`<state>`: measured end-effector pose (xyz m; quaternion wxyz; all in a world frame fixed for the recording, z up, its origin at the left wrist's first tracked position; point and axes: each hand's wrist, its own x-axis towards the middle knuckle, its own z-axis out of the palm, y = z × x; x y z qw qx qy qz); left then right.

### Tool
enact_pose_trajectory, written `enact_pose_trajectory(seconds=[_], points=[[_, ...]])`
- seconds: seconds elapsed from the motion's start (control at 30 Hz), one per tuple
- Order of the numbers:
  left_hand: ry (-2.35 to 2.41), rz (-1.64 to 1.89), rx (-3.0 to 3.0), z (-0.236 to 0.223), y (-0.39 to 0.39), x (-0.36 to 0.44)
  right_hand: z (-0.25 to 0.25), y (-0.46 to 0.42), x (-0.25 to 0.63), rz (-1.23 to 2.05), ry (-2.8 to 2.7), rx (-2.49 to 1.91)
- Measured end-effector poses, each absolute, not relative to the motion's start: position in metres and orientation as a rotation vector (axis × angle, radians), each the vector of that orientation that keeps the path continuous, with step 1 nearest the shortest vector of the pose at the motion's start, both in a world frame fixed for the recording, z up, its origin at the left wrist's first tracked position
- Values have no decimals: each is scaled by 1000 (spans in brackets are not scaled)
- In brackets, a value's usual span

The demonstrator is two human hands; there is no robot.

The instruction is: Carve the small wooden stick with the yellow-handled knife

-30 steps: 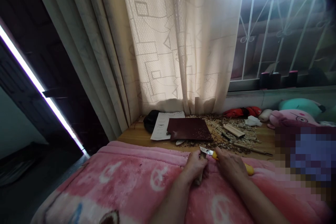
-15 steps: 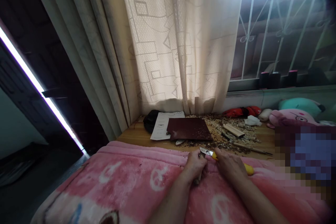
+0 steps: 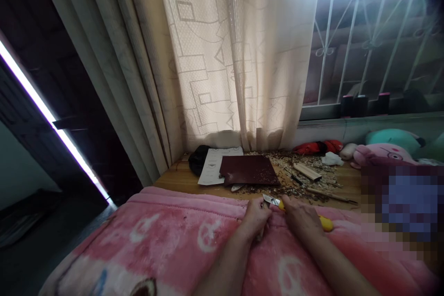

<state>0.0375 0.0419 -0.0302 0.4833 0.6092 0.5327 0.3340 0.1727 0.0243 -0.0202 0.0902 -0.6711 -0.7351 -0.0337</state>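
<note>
You are gripping a yellow-handled knife (image 3: pixel 325 223) in your right hand (image 3: pixel 301 218), your fingers (image 3: pixel 290 204) curling closed around the handle while its bright steel blade (image 3: pixel 271 200) is pointing across toward your left hand (image 3: pixel 255 218). Your left fingers (image 3: pixel 258 208) are closing around a slim piece of pale wood (image 3: pixel 259 237), with most of it hidden in your grip and only its lower end showing below the hand. The blade is sitting at or just beside those left fingers, though whether it is touching the wood is too small to tell. Both hands are working just over the far edge of a pink fleece blanket (image 3: pixel 173 236), which is lying up against a wooden tabletop (image 3: pixel 350 189). Wood shavings (image 3: pixel 294 166) are lying scattered across the table, around a dark red sheet of sandpaper (image 3: pixel 249 170) that is overlapping a white printed paper (image 3: pixel 218 166). A pale wooden block (image 3: pixel 307 171) and a long thin tool (image 3: pixel 329 195) are resting among the shavings to your right. A black cloth bundle (image 3: pixel 198 159) is sitting against a cream patterned curtain (image 3: pixel 222 55), and plush toys (image 3: pixel 381 152) are crowding the table's right end, partly hidden behind a pixelated patch.
</note>
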Motion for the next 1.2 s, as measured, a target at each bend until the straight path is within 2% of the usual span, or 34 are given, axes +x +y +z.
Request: enact_pose_trajectory(seconds=[0.2, 0.47, 0.7, 1.2], points=[[1331, 734, 1476, -28, 39, 41, -25, 29, 173, -60, -2159, -2028], [1134, 680, 1423, -16, 25, 51, -25, 35, 178, -67, -2083, -2075], [1107, 731, 1338, -21, 28, 44, -21, 30, 179, -149, -2014, -2044], [1163, 838, 1258, -26, 34, 44, -25, 23, 177, -80, -2128, -1946]])
